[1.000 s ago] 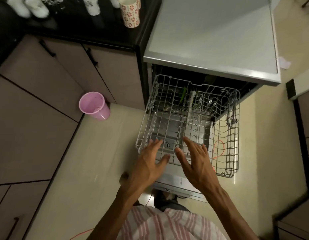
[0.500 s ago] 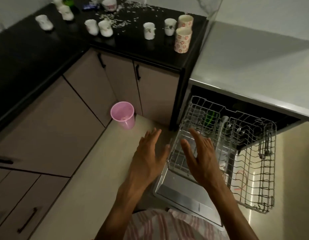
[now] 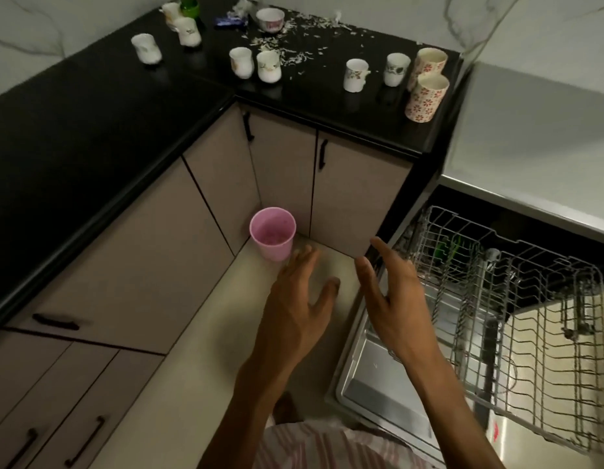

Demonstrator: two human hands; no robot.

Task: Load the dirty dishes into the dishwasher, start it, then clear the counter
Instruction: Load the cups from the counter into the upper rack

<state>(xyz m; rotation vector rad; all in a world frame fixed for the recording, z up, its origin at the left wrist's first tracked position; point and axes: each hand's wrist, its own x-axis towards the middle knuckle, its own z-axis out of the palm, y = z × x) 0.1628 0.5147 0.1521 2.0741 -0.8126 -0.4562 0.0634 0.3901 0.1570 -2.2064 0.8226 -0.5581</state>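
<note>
**Both hands free, dishes on counter, rack out**

Left hand (image 3: 295, 306) over the floor (image 3: 199, 350), fingers spread and straight, grip on nothing. Fingertips just near of the pink cup (image 3: 272, 233); touching or not, cannot tell.

Right hand (image 3: 393, 299) beside it, fingers straight and loosely spread, grip on nothing. Sits over the near-left corner of the wire rack (image 3: 517, 319); contact with the wire, cannot tell.

Wire rack pulled out of the dishwasher (image 3: 530, 137), hanging over the lowered door (image 3: 371, 394). Near part of rack bare wire. Something green (image 3: 444, 248) and some dark items at the far end, too dim to identify.

Dirty dishes all on the black counter (image 3: 90, 130), far side:
- two floral paper cups (image 3: 425, 93) at the far-right corner, touching or nearly so, nearest the dishwasher
- two white mugs (image 3: 356, 74) just left of those, upright
- pair of white mugs (image 3: 254, 64) mid-counter, side by side
- one white mug (image 3: 145, 48) further left, standing apart
- two more mugs (image 3: 185, 27) far left by a green object (image 3: 189, 6)
- bowl (image 3: 270, 19) at the far edge, blue wrapper (image 3: 231, 21) left of it

White crumbs or shreds (image 3: 304, 38) scattered around the bowl and rightward along the wall.

Pink cup upright on the floor, in the corner where the cabinets (image 3: 141, 265) meet.

Striped shirt (image 3: 327, 448) at bottom edge.
</note>
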